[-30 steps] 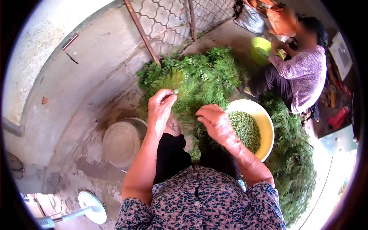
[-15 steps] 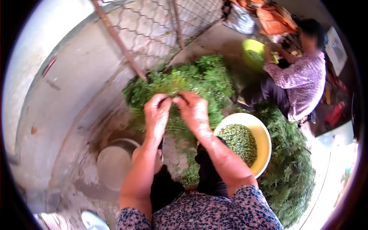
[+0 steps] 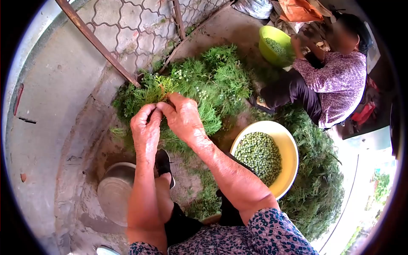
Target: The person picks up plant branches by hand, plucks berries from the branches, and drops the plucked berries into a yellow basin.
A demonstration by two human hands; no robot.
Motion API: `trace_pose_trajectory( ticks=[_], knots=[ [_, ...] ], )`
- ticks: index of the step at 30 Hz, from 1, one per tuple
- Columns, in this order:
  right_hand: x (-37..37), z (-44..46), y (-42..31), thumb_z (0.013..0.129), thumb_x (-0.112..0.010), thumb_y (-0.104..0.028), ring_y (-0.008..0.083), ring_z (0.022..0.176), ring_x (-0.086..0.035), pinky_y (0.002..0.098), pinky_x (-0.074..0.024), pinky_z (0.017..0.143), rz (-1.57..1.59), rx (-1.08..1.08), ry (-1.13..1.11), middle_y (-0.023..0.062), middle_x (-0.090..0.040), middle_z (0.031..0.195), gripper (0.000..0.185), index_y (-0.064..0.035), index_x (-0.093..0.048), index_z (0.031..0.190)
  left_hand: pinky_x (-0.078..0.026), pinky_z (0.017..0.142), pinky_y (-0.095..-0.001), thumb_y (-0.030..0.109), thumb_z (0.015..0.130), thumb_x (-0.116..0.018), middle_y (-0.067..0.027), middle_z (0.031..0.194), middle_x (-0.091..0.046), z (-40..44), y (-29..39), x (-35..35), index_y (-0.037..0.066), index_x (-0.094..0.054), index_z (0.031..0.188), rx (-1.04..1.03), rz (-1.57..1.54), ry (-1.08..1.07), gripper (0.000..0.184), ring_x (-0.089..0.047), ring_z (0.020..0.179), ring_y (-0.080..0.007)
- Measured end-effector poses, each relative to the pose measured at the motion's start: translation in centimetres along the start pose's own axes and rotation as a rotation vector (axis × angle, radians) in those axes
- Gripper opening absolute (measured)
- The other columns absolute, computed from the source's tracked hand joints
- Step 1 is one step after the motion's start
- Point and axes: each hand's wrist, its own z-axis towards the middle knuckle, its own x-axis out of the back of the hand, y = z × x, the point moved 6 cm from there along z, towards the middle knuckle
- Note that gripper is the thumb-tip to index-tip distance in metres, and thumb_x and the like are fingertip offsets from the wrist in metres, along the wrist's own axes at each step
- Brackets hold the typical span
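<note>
My left hand (image 3: 145,127) is closed in a pinch, its thumb and forefinger meeting my right fingertips. My right hand (image 3: 183,115) is closed too, thumb against the left fingers. A yellowish-green leafy sprig (image 3: 164,83) rises from between the pinched fingers, its lower end hidden by them. Beneath both hands spreads a pile of cut green branches (image 3: 231,78), dotted with small pale berries. Right of my knees stands a yellow bowl (image 3: 291,163), partly filled with round green berries (image 3: 259,155).
At upper right a seated person (image 3: 335,83) works over a lime-green bowl (image 3: 264,36) holding green berries. More branches (image 3: 316,182) lie at right. A metal pot (image 3: 114,195) is on the floor at left. A rusty bar (image 3: 100,42) leans before wire mesh.
Both hands have moved left over the branch pile, fingertips still together. The view has shifted a little, and my shoe now shows below my left hand.
</note>
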Motion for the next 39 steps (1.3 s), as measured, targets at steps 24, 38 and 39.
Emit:
trace_pose_trajectory(
  ticks=[24, 38, 39],
  knots=[
    [0.3, -1.7, 3.8, 0.083, -0.059, -0.012, 0.0125, 0.057, -0.052, 0.0232, -0.0415, 0.048, 1.01, -0.723, 0.018, 0.0023, -0.055, 0.068, 0.011, -0.0039, -0.057, 0.09, -0.032, 0.061, -0.0285, 0.02, 0.086, -0.057, 0.002, 0.083, -0.059, 1.0, -3.4, 4.8, 0.01, -0.059, 0.095, 0.509, -0.75, 0.482, 0.014, -0.049, 0.072, -0.0102],
    [-2.2, -0.7, 3.2, 0.075, -0.068, -0.013, 0.0075, 0.052, -0.04, 0.0245, -0.0319, 0.049, 0.313, -0.556, -0.365, 0.0005, -0.053, 0.061, 0.016, 0.0016, -0.063, 0.079, -0.04, 0.071, -0.0319, 0.019, 0.085, -0.059, 0.0022, 0.081, -0.06, 1.4, -3.7, 4.3, 0.01, -0.059, 0.095, 0.437, -0.959, 0.366, 0.014, -0.054, 0.077, -0.0114],
    [-1.9, -0.5, 3.0, 0.076, -0.067, -0.013, 0.0041, 0.042, -0.032, 0.0218, -0.0238, 0.038, 0.335, -0.53, -0.319, -0.0038, -0.045, 0.051, 0.014, -0.0007, -0.061, 0.072, -0.043, 0.074, -0.0326, 0.018, 0.084, -0.059, 0.0008, 0.082, -0.059, 1.2, -2.9, 4.3, 0.008, -0.059, 0.097, 0.515, -0.913, 0.437, 0.016, -0.054, 0.076, -0.0127]
  ],
)
